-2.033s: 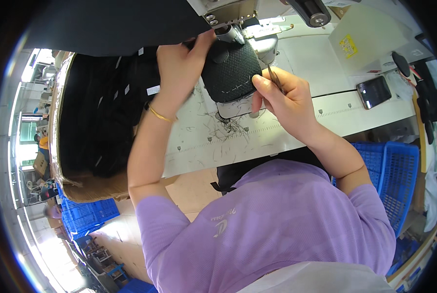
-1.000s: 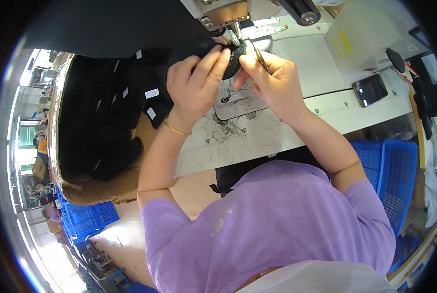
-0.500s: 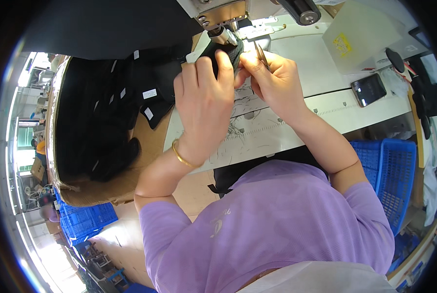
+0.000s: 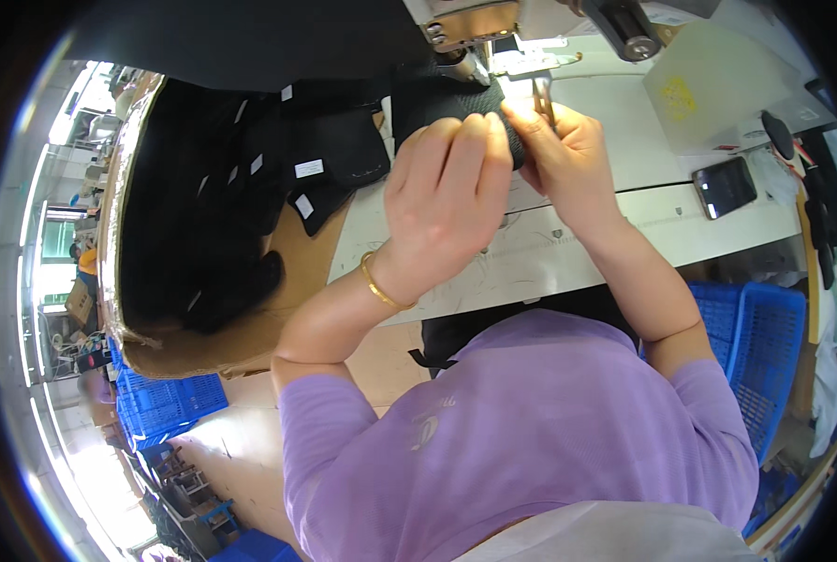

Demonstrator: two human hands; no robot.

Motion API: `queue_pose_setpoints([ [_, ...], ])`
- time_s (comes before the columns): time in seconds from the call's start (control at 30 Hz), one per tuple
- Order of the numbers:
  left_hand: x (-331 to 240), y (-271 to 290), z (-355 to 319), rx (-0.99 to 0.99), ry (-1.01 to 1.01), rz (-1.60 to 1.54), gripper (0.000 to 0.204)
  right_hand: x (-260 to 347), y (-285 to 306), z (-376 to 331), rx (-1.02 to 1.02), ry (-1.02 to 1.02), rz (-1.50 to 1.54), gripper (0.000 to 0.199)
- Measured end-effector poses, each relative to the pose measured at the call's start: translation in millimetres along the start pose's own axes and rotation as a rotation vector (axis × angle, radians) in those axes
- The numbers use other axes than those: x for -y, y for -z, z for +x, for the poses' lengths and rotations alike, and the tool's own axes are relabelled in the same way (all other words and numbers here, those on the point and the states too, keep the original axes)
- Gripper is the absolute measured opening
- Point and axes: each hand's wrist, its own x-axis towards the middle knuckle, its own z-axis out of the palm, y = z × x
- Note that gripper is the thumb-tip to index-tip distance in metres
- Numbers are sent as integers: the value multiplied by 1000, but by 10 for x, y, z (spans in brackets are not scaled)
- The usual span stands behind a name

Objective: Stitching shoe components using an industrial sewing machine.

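Note:
A piece of black textured fabric (image 4: 437, 101) lies under the head of a sewing machine (image 4: 475, 25), and its near edge comes toward me. My left hand (image 4: 447, 197) is closed on that near edge, fingers curled over it. Close beside it, my right hand (image 4: 573, 169) pinches the fabric's right edge between thumb and fingers. Slim dark metal tweezers or snips (image 4: 543, 101) stick up out of the same right hand, points away from me. The fingertips of my left hand and part of the fabric edge are hidden behind the knuckles.
On the left, a cardboard box (image 4: 306, 267) holds a heap of black fabric pieces (image 4: 194, 206) with white labels. A phone (image 4: 725, 187) lies on the white machine table (image 4: 643, 211) at right. Blue plastic crates (image 4: 765, 365) stand below on both sides.
The whole view has shifted a little. Both hands have come slightly toward me from the machine head, with the fabric, and more of it shows beyond my left hand, whose fingers are curled tighter.

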Motion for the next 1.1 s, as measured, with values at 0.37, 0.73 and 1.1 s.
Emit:
queue_pose_setpoints([
  [0.37, 109, -216, 31, 3, 54, 3, 32, 13, 26, 41, 49, 8, 33, 36],
  [0.73, 75, -173, -103, -104, 62, 9, 29, -86, 97, -21, 90, 31, 101, 36],
  [1.1, 615, 60, -390, 542, 1291, -1322, 17, -274, 385, -187, 364, -87, -298, 32],
])
